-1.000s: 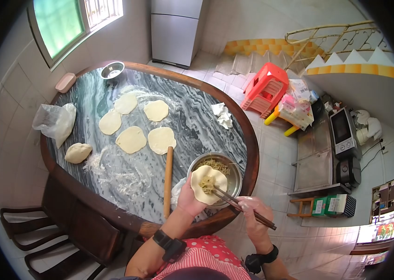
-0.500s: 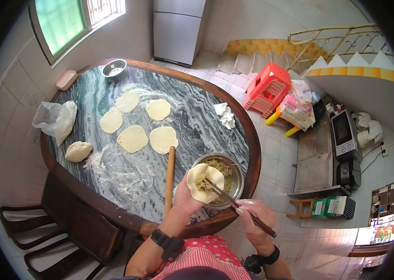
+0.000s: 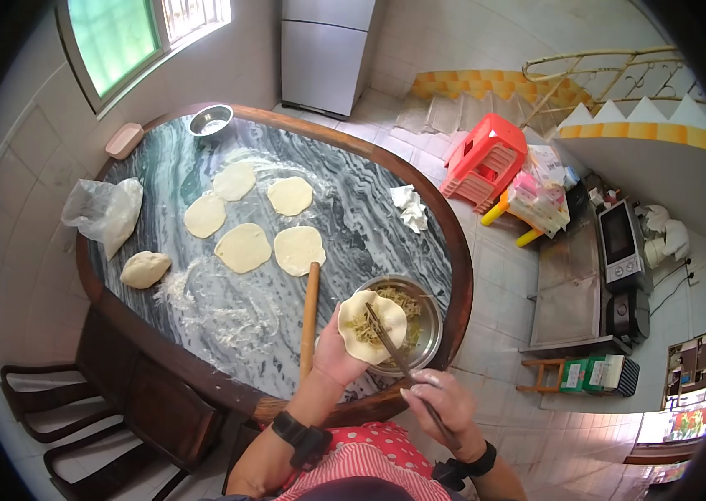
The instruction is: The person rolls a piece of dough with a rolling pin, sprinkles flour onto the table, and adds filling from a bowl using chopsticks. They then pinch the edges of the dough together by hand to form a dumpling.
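On my left hand (image 3: 340, 354) rests a round dough wrapper (image 3: 356, 343), cupped by the fingers, with shredded filling (image 3: 365, 326) heaped in its middle. My right hand (image 3: 445, 402) grips a pair of dark chopsticks (image 3: 393, 351), whose tips touch that filling. Partly behind the wrapper stands a metal bowl (image 3: 431, 342) holding more of the shredded filling. A wooden rolling pin (image 3: 309, 316) lies just left of my left hand, its far end against one of several flat dough rounds (image 3: 299, 251).
The marble table (image 3: 345, 196) has a dark wooden rim. Scattered flour, a dough lump (image 3: 145, 270), a plastic bag (image 3: 111, 213), a small metal bowl (image 3: 212, 121) and crumpled tissue (image 3: 408, 207) are on it. Wooden chairs (image 3: 152, 401) stand at the lower left, red stools (image 3: 484, 163) beyond the right edge.
My right hand has shifted slightly left and lower, turning the chopsticks steeper over the filling. The filling looks more spread out. My left hand still holds the wrapper; the view has shifted a little.
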